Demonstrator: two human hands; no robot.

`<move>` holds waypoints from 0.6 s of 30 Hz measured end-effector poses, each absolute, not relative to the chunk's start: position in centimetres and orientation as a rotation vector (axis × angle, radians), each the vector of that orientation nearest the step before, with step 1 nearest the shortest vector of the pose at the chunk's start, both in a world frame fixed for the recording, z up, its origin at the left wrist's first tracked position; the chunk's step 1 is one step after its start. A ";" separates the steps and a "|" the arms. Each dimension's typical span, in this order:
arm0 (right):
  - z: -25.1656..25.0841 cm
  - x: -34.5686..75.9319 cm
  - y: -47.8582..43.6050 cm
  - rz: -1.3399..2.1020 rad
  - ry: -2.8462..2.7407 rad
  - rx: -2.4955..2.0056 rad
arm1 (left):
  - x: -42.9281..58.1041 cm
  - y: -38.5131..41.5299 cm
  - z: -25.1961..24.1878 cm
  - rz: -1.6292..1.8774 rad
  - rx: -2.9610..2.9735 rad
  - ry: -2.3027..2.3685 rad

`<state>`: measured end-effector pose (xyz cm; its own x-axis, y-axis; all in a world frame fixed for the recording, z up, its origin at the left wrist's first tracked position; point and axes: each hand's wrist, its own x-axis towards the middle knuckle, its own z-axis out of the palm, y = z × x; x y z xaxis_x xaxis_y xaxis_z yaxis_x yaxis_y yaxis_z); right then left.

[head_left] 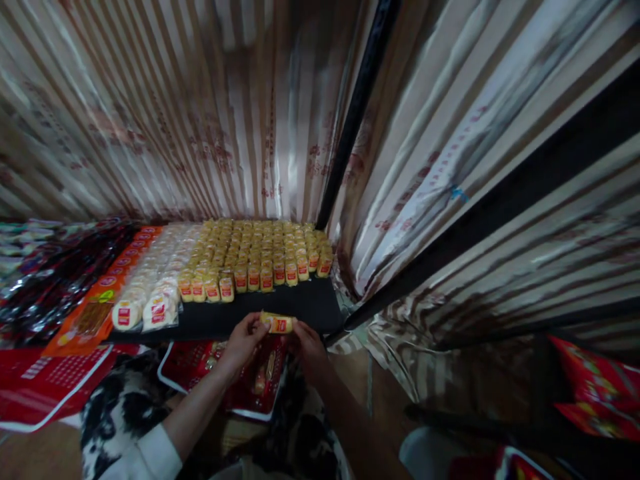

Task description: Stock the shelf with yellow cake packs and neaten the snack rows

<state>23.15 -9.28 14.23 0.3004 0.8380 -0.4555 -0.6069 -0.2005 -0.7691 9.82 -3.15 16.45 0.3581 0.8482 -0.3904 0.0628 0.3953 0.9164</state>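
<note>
While the left hand (246, 338) and right hand (307, 340) pinch its ends, the wrapped roll (277, 324) lies crosswise between them.

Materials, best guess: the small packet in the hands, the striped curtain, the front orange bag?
Packet: probably thin plastic film; pale yellow contents seem to show around the red label.
Striped curtain: likely fabric, slight sheen; hangs in soft folds.
Front orange bag: probably smooth printed plastic; foil layer can't be ruled out.

The black shelf (207, 323) supports, left to right: dark glossy packets (65, 273), an orange packet (107, 297), clear-wrapped white discs (160, 303), and rows of yellow packets (255, 253).
</note>
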 end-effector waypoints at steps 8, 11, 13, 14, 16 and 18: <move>12.0 25.1 -8.7 1.097 -0.283 -1.369 | 14.1 0.3 17.0 0.683 1.580 1.132; 11.6 26.2 -8.6 0.782 -0.509 -1.536 | 16.2 1.8 19.0 0.641 1.947 1.134; 11.6 26.9 -8.4 0.552 -0.698 -1.604 | 17.8 2.7 20.2 0.622 2.088 1.095; 11.6 27.1 -8.1 0.471 -0.776 -1.621 | 18.7 3.1 20.6 0.613 2.127 1.086; 11.8 27.5 -7.5 0.383 -0.856 -1.640 | 20.3 3.9 21.1 0.601 2.173 1.091; 11.8 27.9 -6.7 0.349 -0.877 -1.646 | 21.9 4.5 21.2 0.574 2.217 1.104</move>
<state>27.85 -6.68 11.79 0.6729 0.7040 0.2270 0.3555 -0.0387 -0.9339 21.94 4.53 21.22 0.5626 0.8188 0.1143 0.5642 -0.4812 0.6709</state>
